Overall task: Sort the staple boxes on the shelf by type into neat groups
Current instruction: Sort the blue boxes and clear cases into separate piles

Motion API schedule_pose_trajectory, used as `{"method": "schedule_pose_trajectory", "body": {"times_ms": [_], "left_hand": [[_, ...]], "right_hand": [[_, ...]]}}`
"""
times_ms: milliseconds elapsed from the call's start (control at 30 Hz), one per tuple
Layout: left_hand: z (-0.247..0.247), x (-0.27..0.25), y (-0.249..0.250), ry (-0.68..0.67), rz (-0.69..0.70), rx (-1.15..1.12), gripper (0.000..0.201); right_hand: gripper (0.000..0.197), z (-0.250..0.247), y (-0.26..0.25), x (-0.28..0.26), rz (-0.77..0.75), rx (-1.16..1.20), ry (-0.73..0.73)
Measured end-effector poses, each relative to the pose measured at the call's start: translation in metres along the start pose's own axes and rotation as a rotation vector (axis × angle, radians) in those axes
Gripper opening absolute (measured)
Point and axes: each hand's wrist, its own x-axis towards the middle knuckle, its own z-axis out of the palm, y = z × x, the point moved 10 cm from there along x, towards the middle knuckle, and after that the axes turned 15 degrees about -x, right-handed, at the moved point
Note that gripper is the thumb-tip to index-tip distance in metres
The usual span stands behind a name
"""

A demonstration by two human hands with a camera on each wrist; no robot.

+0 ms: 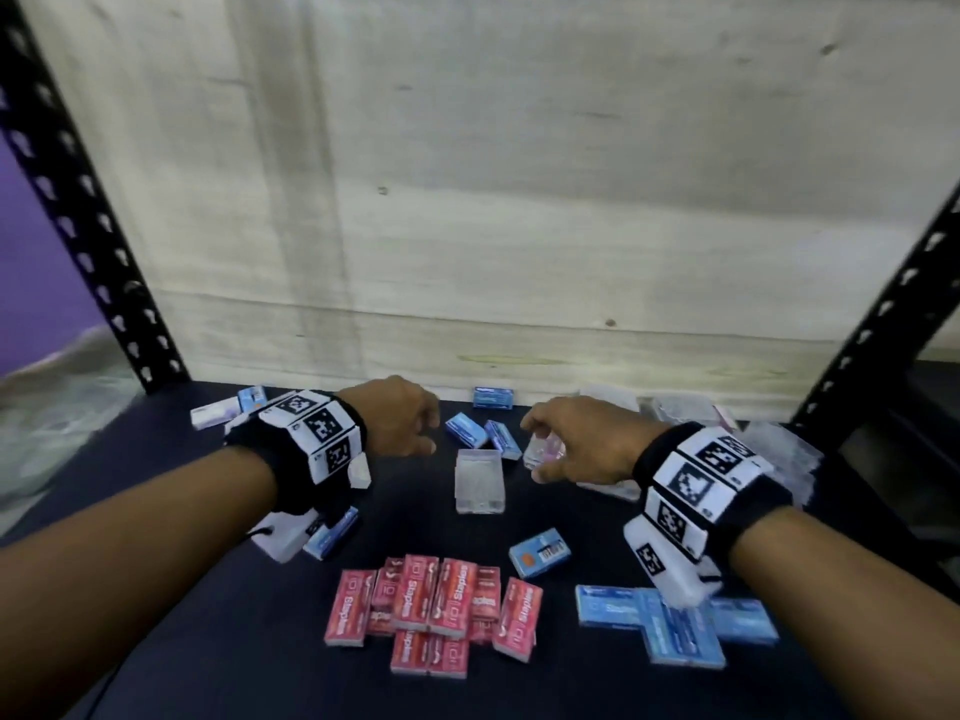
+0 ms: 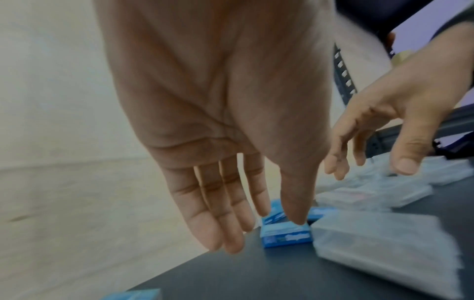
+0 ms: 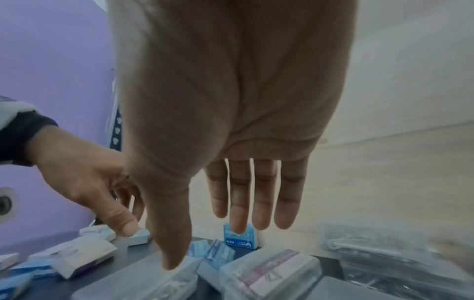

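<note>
A: Both hands out over the dark shelf (image 1: 156, 589). Left hand (image 1: 397, 418) spread loose, fingers straight, gripped nothing, hovered above a small blue box (image 2: 286, 236).

B: Same for the right hand (image 1: 576, 444): fingers relaxed and apart, held nothing, hung over a clear plastic case (image 3: 271, 272) with a pink label.

A: Red staple boxes (image 1: 434, 613) lay bunched together at the front, some stacked on others.

B: Beside them to the right, flat blue boxes (image 1: 670, 623) in a close group, partly under the right wrist band (image 1: 701, 485).

A: Further back, still scattered: a clear case (image 1: 479, 480) in the middle, two blue boxes (image 1: 480, 433) just behind it, another blue box (image 1: 493, 397) against the pale back wall (image 1: 519, 174).

B: One blue box (image 1: 540, 553) alone between the clear case and the blue group. Clear packets (image 1: 779, 449) piled at far right, too blurred to read.
</note>
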Motion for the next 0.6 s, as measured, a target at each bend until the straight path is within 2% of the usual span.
{"method": "schedule_pose_trajectory", "body": {"times_ms": [133,300,467,600], "left_hand": [[-0.001,0.038,-0.01,0.024,0.015,0.007,0.051],[0.019,0.072,-0.012,-0.066,-0.051,0.042,0.06],[0.03,0.089,-0.006,-0.063,-0.05,0.087,0.068],[0.026,0.092,-0.005,-0.021,-0.055,0.096,0.063]], "right_hand": [[0.067,0.003,-0.004,0.038,-0.016,-0.054,-0.052],[0.075,0.011,-0.008,0.065,-0.055,-0.13,-0.115],[0.062,0.014,-0.008,0.078,-0.084,-0.14,-0.113],[0.058,0.013,-0.005,0.08,-0.075,-0.105,-0.077]]}}
